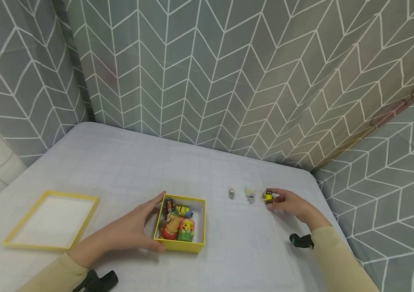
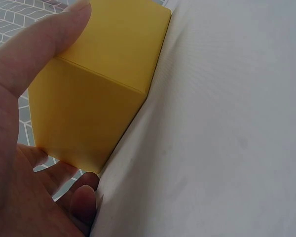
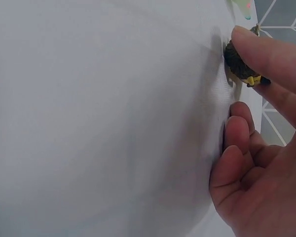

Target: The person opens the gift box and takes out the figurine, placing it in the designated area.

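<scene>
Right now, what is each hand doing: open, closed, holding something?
Left hand: grips the yellow box by its side.
Right hand: pinches the small yellow-and-black figure on the table.

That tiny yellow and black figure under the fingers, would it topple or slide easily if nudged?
Probably yes. The yellow and black figure is tiny beside the right hand pinching it, so likely very light. It stands on smooth white cloth, so a nudge would probably tip or slide it. It looks rigid, not floppy.
</scene>
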Motion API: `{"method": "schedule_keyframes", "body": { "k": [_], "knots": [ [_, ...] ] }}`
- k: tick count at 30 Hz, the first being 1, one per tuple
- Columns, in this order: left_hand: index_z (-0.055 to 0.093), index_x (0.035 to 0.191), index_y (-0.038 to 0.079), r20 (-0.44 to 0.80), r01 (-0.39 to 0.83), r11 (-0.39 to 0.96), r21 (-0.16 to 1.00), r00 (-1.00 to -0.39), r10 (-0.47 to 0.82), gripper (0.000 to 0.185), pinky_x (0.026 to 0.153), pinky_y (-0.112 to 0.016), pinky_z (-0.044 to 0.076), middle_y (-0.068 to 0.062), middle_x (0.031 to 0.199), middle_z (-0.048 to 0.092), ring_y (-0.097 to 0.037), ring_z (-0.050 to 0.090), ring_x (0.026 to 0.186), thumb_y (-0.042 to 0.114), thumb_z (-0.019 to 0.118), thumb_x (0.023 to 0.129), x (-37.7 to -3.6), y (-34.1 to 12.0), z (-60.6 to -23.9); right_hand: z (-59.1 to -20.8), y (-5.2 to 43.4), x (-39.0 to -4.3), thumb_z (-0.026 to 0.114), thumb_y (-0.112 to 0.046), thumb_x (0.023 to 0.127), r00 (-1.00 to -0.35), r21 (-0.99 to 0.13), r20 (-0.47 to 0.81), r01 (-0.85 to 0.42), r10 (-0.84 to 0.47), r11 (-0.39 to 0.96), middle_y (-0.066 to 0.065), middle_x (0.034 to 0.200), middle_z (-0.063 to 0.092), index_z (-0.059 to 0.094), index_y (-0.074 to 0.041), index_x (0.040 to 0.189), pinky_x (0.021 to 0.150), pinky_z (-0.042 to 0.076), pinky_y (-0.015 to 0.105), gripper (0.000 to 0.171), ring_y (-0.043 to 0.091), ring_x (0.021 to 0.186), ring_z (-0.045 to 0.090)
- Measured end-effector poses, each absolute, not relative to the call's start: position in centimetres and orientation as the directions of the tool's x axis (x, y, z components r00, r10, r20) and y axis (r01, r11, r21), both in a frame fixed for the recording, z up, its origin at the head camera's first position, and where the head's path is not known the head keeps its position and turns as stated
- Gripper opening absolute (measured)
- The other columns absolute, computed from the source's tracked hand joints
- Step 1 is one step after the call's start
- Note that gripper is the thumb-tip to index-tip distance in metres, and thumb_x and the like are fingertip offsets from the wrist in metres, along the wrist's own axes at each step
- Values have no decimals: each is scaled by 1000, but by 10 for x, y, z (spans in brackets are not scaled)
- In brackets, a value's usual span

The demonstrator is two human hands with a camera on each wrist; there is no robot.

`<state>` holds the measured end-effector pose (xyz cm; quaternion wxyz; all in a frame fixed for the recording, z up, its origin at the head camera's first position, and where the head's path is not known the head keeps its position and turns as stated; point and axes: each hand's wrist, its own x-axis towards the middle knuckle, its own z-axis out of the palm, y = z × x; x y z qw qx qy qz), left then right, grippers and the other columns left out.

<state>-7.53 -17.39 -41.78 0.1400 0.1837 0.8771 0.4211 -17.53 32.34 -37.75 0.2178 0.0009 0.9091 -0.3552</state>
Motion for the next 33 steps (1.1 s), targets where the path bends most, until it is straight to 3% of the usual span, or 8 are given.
{"method": "schedule_keyframes", "body": {
  "k": [4, 9, 17, 23, 29, 33],
  "knots": [
    [9, 161, 23, -103, 197, 582, 789, -892, 440, 139, 110, -62, 27, -12, 153, 37, -34, 32, 140, 68, 87, 54, -75, -173, -417, -379, 325, -173, 76, -21, 89, -896, -645, -411, 159, -165, 747, 15, 111, 49, 40, -10, 151, 77, 43, 38, 73, 30, 100, 44],
    [9, 161, 23, -106, 192, 579, 793, -892, 440, 140, 110, -62, 26, -12, 153, 37, -34, 31, 141, 68, 87, 54, -73, -173, -419, -380, 329, -170, 77, -22, 87, -902, -645, -402, 159, -155, 747, 22, 128, 47, 31, -14, 156, 92, 46, 49, 84, 35, 114, 45],
    [9, 161, 25, -111, 189, 595, 781, -896, 430, 139, 110, -62, 28, -11, 152, 38, -34, 32, 140, 69, 86, 53, -72, -174, -416, -355, 324, -158, 74, -30, 90, -963, -682, -253, 110, -92, 723, 26, 144, 38, 28, -15, 157, 100, 40, 61, 82, 42, 127, 43],
    [8, 160, 28, -121, 181, 606, 774, -898, 422, 138, 110, -62, 28, -11, 150, 40, -34, 31, 141, 69, 86, 54, -73, -174, -415, -348, 291, -144, 72, -32, 92, -985, -715, -155, 58, -76, 697, 17, 141, 49, 40, -18, 151, 96, 47, 51, 69, 35, 121, 52],
    [8, 160, 28, -126, 176, 605, 776, -898, 422, 139, 111, -61, 26, -10, 152, 38, -33, 29, 142, 68, 87, 53, -75, -173, -414, -346, 249, -127, 73, -32, 91, -981, -754, -69, -66, -179, 653, 14, 132, 58, 52, -18, 142, 83, 53, 31, 57, 26, 105, 59],
    [8, 160, 29, -127, 176, 611, 772, -899, 420, 140, 111, -60, 26, -9, 152, 38, -32, 30, 142, 70, 86, 52, -76, -172, -415, -345, 224, -117, 74, -33, 91, -961, -788, -47, -132, -273, 601, 14, 130, 59, 55, -20, 139, 82, 54, 31, 54, 25, 102, 61]
  ]
}}
